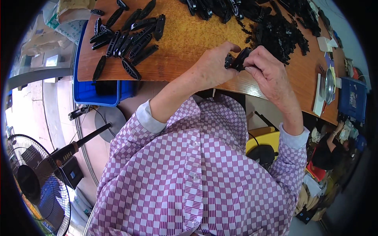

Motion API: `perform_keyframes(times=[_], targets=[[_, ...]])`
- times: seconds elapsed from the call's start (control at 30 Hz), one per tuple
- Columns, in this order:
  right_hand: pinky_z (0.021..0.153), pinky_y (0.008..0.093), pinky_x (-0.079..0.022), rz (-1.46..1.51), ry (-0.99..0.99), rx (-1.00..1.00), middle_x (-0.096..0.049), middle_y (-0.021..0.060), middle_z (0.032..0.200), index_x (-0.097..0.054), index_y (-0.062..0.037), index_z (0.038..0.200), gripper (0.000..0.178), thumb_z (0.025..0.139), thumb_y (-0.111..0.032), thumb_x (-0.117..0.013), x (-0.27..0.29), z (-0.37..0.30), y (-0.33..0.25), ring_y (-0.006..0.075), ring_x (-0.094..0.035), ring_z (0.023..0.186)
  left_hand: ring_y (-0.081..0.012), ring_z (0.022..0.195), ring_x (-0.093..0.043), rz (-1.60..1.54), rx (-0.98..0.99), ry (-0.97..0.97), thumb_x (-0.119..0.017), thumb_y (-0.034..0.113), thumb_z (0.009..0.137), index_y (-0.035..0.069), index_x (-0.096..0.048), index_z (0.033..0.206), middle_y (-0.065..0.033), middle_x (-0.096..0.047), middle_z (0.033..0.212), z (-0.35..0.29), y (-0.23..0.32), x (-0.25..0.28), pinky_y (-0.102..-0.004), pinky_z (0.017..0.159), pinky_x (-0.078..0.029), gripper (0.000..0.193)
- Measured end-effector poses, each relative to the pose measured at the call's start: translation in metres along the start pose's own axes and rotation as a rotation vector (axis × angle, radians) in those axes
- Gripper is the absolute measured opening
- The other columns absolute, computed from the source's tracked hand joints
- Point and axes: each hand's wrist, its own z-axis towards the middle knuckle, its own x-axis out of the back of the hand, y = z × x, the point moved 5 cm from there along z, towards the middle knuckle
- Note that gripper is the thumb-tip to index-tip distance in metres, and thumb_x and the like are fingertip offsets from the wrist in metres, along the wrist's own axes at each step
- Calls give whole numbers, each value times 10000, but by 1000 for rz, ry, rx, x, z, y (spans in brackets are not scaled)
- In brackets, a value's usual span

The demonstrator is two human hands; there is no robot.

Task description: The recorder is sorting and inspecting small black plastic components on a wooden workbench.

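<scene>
Near the front edge of the wooden table [185, 35], my left hand [214, 65] grips a black plastic part [241, 59] between thumb and fingers. My right hand [268, 70] is closed at the part's right side, its fingertips pinched together; whatever they pinch is too small or hidden to name. Just beyond my right hand lies a heap of small black pieces [279, 35]. On the table's left side, several long black plastic parts [138, 43] with tapered ends lie loosely grouped.
More long black parts [204, 10] are piled at the far edge. A metal bowl [327, 84] sits at the right end. Below the table's left end is a blue bin [106, 100]; a standing fan [37, 185] is at lower left. Another person [332, 147] is at the far right.
</scene>
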Motion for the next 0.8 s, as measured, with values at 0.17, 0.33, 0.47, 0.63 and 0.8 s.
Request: perform_keyframes(times=[0.17,0.33,0.47,0.63,0.8], targets=[[626,391,-434,-35,-123,46,-506,127,853,-550,34,873,81,815,0,-596,-4,5,-6,304,-564,734,-262,925,-635,119,-63,11,-681,52,731,7,-498,1219,-167,-645,981,-7,6,-1,-353,815,-492,523],[627,390,-438,-51,-175,31,-498,125,870,-558,30,871,86,803,3,-602,-8,4,0,300,-558,744,-282,944,-639,154,-3,-7,-707,110,762,8,-499,1214,-183,-647,991,-10,4,-8,-360,830,-494,508],[657,309,-461,20,-39,-50,-544,73,894,-580,11,1003,221,790,24,-642,-8,4,6,188,-573,770,-278,937,-639,85,-14,16,-719,140,777,8,-501,1211,-180,-643,1007,-10,-3,-11,-356,831,-495,503],[811,280,-483,523,261,-432,-607,89,1062,-498,2,1232,405,851,-22,-634,-38,-21,51,157,-592,936,-160,823,-584,27,11,138,-702,116,802,51,-488,1254,-90,-600,918,-8,0,-8,-292,759,-485,504],[913,285,-457,1024,304,-521,-632,108,1100,-484,21,1260,407,877,-30,-610,-62,-26,53,172,-597,1016,-120,755,-541,-39,-29,127,-670,52,810,89,-449,1305,-53,-562,882,-6,-3,-12,-272,699,-476,544]])
